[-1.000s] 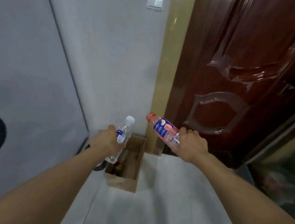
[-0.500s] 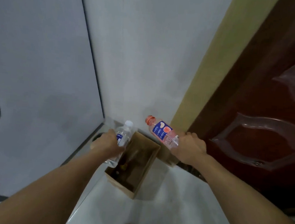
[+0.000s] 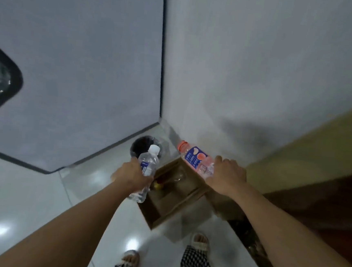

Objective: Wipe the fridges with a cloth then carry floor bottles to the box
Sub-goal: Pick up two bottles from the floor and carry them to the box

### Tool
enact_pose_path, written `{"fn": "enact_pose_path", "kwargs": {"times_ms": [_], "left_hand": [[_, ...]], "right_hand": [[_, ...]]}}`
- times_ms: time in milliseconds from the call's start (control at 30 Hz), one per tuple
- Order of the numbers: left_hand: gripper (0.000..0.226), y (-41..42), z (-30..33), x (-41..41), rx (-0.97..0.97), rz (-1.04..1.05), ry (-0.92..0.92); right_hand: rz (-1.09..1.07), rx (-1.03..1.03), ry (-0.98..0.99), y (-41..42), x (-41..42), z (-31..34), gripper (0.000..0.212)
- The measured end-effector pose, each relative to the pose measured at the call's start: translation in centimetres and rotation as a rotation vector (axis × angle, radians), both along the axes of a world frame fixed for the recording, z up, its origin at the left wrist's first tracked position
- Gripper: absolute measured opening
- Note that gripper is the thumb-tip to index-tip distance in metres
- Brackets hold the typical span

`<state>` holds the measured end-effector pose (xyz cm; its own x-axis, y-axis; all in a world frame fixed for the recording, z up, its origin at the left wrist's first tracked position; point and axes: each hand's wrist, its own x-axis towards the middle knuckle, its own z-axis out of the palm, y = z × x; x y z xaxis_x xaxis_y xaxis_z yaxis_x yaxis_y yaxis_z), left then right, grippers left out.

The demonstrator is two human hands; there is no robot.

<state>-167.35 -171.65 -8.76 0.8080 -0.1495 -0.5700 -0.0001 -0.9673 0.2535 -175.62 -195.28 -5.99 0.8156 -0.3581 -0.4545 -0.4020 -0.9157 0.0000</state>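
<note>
The left hand point(image 3: 132, 175) is curled round the middle of a clear water bottle point(image 3: 146, 169), held near upright with its white cap uppermost and a small blue label showing beside the fingers; the plastic is transparent and ribbed. The right hand point(image 3: 226, 176) grips the base end of a pink drink bottle point(image 3: 194, 159), which lies tilted, its orange-red cap pointing up and left, with a blue label wrapped round the body. Both bottles are held above an open brown cardboard box point(image 3: 163, 215) standing on the glossy pale tiled floor point(image 3: 26, 205) in a corner; dim contents lie inside, too dark to identify. Just beyond the box stands a round black bin point(image 3: 142, 145). A smooth white fridge side point(image 3: 70, 60) fills the left.
</note>
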Motion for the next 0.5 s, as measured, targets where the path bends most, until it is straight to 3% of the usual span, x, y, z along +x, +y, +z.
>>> {"fn": "enact_pose_path", "kwargs": {"times_ms": [200,500], "left_hand": [[0.060,-3.3,-4.7,-4.2,0.017,0.268,0.113],[0.059,-7.2,-13.4,-5.4,0.060,0.372,0.220]], "right_hand": [[0.183,0.089,0.131,-4.8,2.3,-5.8,0.070],[0.211,0.173,0.313,-6.4,2.7,-15.7,0.064]]}}
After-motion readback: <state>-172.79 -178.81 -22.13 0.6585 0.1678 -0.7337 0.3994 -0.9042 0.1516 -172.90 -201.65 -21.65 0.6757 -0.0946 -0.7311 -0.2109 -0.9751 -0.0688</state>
